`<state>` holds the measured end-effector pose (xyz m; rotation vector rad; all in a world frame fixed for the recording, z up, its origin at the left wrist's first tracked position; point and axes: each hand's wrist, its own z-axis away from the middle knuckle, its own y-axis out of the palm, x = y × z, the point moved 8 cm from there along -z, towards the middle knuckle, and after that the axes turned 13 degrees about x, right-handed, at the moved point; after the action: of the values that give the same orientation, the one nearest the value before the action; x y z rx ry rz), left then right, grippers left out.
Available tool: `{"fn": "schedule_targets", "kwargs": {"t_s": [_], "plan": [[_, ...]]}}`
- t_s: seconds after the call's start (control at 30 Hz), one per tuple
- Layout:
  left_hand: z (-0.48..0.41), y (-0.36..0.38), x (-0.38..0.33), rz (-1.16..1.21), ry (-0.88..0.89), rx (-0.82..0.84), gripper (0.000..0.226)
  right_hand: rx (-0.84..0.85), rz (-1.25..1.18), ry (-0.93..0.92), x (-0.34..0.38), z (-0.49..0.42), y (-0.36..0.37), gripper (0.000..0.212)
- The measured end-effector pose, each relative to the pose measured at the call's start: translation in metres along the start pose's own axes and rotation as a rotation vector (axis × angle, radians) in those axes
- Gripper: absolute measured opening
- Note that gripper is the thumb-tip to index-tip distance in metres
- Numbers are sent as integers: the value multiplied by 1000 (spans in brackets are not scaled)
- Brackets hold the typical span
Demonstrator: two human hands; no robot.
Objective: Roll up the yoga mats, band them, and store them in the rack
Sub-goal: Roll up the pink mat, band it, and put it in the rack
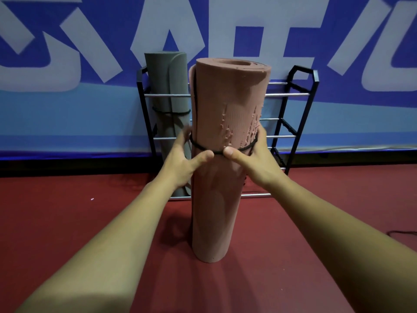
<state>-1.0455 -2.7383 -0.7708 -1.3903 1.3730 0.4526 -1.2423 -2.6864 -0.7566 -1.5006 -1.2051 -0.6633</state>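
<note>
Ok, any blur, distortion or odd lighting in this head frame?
Head view: wide-angle stretch enlarges the forearms at the lower corners; the left hand looks slightly motion-blurred at its fingertips; the pink mat is sharp and casts a soft shadow on the red floor.

Dark red floor (90,233) fills the near ground. A blue banner (67,114) with huge pale letters (67,73) spans the far wall, a black strip (67,165) along its foot. A thin black cable (404,233) lies at right, a white speck (92,199) at left

Upright on floor (67,211), front mat (225,98) stands before rack (286,94), w/ 2nd mat (167,86) in rack's left end.
</note>
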Motion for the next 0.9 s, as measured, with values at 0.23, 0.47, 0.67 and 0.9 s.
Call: {"fn": "schedule_targets", "kwargs": {"t_s": [0.23,0.47,0.67,0.9], "plan": [[-8,5,-14,91,3,-80,132,-49,22,9,9,0,4,37],[0,9,6,65,-52,5,111,38,-46,38,-4,1,10,66],[-3,11,5,91,-62,-55,135,-10,-21,36,-4,1,8,94],[7,12,21,-37,-88,0,137,90,-41,53,-24,6,18,82]]}}
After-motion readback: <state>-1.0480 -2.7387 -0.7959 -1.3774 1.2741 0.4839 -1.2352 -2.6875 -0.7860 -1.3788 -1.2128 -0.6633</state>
